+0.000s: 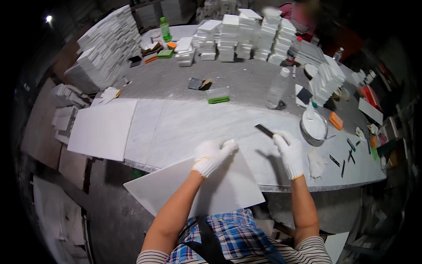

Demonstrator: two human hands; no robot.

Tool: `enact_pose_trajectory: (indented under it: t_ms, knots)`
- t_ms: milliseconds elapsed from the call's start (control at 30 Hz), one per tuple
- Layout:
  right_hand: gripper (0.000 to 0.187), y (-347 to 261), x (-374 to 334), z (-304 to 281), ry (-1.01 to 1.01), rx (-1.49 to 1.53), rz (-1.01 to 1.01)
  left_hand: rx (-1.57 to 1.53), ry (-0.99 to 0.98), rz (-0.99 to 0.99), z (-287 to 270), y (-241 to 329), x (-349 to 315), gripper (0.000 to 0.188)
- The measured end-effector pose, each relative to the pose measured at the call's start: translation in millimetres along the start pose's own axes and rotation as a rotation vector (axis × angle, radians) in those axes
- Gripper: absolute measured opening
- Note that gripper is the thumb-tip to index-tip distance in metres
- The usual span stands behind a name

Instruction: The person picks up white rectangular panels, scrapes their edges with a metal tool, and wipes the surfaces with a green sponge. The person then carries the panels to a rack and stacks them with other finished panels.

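Head view: gloved left hand [213, 156] curled over the far corner of a white panel [233, 180], which slants below it toward the wearer's apron [237, 231]. Gloved right hand [288, 152] pinches a dark flat strip [263, 130] by its near end, blade-like tip angled away leftward. From where I stand, panel looks stiff, thin, probably light for its spread, corners likely to chip; smooth face may slip under knit gloves, so opposite edges seem the best hold. Strip looks thin, perhaps springy; near end suits fingers. Just beyond right hand, rightward: metal bowl [311, 141].
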State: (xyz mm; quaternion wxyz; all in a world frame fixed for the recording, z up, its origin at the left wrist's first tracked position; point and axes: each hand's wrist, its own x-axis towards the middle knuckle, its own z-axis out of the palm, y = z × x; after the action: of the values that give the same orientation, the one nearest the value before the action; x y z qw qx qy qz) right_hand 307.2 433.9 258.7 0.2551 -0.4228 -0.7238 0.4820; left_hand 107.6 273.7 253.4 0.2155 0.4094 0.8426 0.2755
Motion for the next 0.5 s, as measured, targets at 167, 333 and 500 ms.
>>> enact_pose_trajectory:
  t_ms: [167,333,500]
  knots:
    - [0.03,109.9,49.8,-91.6,0.463,-0.191,-0.204,-0.02,-0.001,0.028,16.9,-14.9,8.5,0.057]
    - [0.031,139.2,51.2,-153.1,0.641,-0.622,0.038,0.044,0.022,0.019,13.4,-10.6,7.7,0.058]
    - [0.031,140.7,64.1,-156.9,0.473,-0.942,0.108,0.027,0.045,0.005,16.3,-12.8,7.3,0.051]
